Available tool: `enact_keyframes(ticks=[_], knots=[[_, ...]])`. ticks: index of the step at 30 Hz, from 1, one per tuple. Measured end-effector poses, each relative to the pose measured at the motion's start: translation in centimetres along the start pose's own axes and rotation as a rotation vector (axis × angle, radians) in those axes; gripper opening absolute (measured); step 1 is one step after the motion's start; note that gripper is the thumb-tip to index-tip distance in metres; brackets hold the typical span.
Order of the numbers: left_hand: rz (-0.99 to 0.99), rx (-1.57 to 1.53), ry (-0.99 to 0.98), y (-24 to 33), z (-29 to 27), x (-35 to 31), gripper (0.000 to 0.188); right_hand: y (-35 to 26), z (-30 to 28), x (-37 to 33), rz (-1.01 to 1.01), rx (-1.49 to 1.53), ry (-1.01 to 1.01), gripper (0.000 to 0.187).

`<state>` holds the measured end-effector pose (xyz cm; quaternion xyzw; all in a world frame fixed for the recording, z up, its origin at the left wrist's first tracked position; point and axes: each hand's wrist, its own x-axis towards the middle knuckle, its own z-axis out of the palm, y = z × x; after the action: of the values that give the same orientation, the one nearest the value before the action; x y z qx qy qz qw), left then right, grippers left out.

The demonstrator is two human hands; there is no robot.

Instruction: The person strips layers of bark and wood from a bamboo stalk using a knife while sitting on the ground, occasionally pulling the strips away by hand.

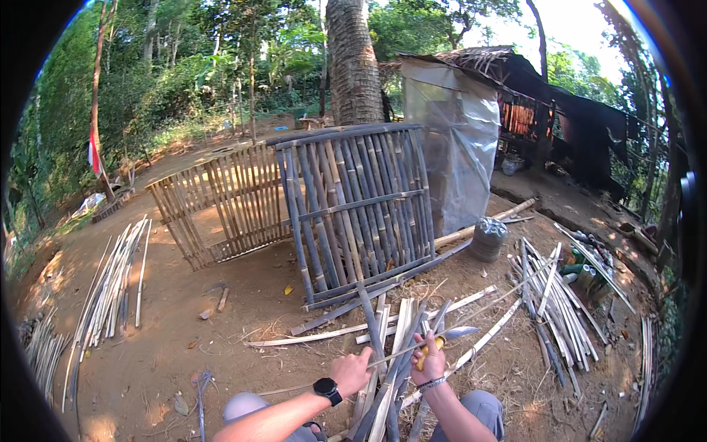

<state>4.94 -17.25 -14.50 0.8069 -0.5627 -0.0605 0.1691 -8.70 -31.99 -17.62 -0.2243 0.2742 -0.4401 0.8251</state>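
Note:
My right hand [428, 362] is closed round the yellow handle of a knife [461, 332], its curved blade pointing right. A long thin bamboo strip [490, 303] runs slantwise from lower left to upper right, passing by the knife. My left hand [351, 373], with a black watch at the wrist, is closed on this strip. Under both hands lies a loose pile of split bamboo slats [401, 331], pale and dark. Whether the blade touches the strip cannot be made out.
A dark bamboo panel [361, 206] stands ahead, beside a lower slatted fence [221, 202]. More slats are heaped on the left [116, 287] and right [563, 309]. A clear plastic bag [488, 239] stands before a plastic-sheeted shed [449, 140]. A tree trunk [353, 66] rises behind.

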Motion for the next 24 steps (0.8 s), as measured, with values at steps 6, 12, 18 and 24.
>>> enact_keyframes(ticks=[6,12,18,24], knots=[[0.101,0.035,-0.093,-0.2,-2.7,1.6,0.030,0.9,-2.9,2.2,0.106,0.063,0.073,0.038],[0.294,0.197,-0.070,-0.8,-3.8,2.1,0.035,1.1,-3.7,3.0,0.131,0.137,0.138,0.035],[0.653,0.260,0.235,2.2,-3.6,-0.2,0.068,0.4,-4.0,3.4,0.089,0.195,0.215,0.033],[0.118,-0.005,-0.291,-0.3,0.9,-1.0,0.090,-0.6,-3.1,2.1,0.144,0.254,0.133,0.031]])
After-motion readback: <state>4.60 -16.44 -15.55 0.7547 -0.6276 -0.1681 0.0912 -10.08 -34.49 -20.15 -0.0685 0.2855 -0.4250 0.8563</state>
